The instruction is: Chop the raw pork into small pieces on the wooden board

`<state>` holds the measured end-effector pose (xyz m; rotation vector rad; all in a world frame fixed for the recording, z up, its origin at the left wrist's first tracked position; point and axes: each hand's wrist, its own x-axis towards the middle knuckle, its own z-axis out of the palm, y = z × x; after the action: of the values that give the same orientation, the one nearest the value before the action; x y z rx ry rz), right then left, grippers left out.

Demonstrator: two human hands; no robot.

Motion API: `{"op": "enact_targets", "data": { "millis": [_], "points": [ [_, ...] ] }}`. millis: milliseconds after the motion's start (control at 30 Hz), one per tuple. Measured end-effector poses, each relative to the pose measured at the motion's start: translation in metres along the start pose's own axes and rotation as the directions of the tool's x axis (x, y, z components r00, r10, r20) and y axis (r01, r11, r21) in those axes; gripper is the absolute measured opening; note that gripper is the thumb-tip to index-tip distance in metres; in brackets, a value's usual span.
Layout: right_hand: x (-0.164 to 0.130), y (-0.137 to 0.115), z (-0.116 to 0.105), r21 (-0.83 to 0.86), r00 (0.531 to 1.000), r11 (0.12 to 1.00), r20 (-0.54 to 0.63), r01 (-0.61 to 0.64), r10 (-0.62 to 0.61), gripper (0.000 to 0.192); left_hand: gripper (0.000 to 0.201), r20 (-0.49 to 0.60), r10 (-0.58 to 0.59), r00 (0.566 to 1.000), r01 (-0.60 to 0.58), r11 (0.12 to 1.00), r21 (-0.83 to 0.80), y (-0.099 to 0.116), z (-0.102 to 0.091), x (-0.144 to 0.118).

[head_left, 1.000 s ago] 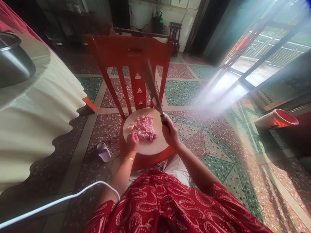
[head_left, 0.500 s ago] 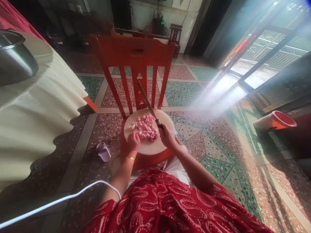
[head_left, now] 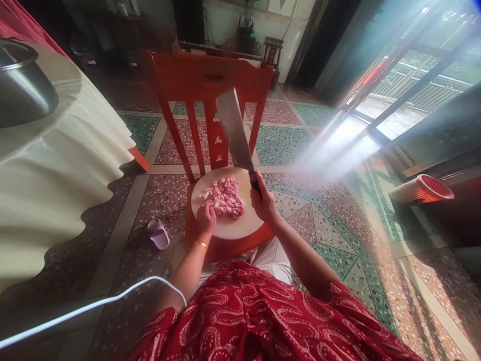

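Observation:
A pile of chopped pink meat (head_left: 227, 197) lies on a round, pale cutting board (head_left: 248, 230), which rests on the seat of a reddish wooden chair (head_left: 176, 70). My right hand (head_left: 266, 203) is wrapped round the dark handle of a cleaver (head_left: 236, 133). Its broad blade is raised above the board's far right side, flat face showing, tip toward the chair back. At the near left edge of the meat, my left hand (head_left: 206, 218) is closed with its fingertips against the pile. Whether it pinches a piece is hidden.
To the left, a metal pot (head_left: 28, 93) stands on a cloth-covered table (head_left: 56, 165). A lilac slipper (head_left: 159, 234) lies on the floor. A red-rimmed bucket (head_left: 423, 190) is at the right. A white cable (head_left: 93, 303) runs to my left arm.
My right hand has lifted the cleaver up and to the right, turning it from edge-on to show its broad side. My left hand stays at the meat.

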<state>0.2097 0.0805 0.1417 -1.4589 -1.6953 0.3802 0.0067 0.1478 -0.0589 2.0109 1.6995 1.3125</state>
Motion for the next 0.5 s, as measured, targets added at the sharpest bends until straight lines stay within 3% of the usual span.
{"op": "enact_targets", "data": {
  "millis": [67,133,200,267,300,433,500],
  "points": [
    [-0.005,0.009,0.011,-0.048,0.999,0.998,-0.027,0.043,-0.044,0.057,0.026,0.006,0.002,1.0,-0.002,1.0,0.001,0.0,-0.001,-0.001],
    [-0.022,0.022,0.027,-0.117,0.996,0.993,0.08,-0.019,0.028,0.054,0.025,0.014,-0.008,1.0,0.008,1.0,-0.002,0.002,-0.003,-0.001],
    [-0.038,0.032,0.039,-0.235,0.939,0.962,0.275,-0.142,0.205,0.052,0.025,0.018,-0.03,0.999,0.03,1.0,-0.01,0.004,-0.005,0.0],
    [-0.045,0.031,0.039,-0.318,0.876,0.925,0.36,-0.208,0.32,0.051,0.024,0.039,-0.044,0.998,0.045,0.999,-0.02,0.005,-0.006,0.0],
    [-0.044,0.027,0.036,-0.323,0.877,0.923,0.357,-0.208,0.322,0.051,0.024,0.049,-0.046,0.998,0.048,0.999,-0.022,0.005,-0.006,0.001],
    [-0.031,0.014,0.021,-0.213,0.976,0.974,0.182,-0.077,0.117,0.052,0.026,0.035,-0.046,0.998,0.046,0.999,-0.007,0.003,-0.003,0.002],
    [-0.032,0.02,0.024,-0.209,0.986,0.976,0.137,-0.065,0.095,0.054,0.025,0.02,-0.047,0.999,0.048,0.999,-0.009,0.003,-0.002,0.001]
  ]
}}
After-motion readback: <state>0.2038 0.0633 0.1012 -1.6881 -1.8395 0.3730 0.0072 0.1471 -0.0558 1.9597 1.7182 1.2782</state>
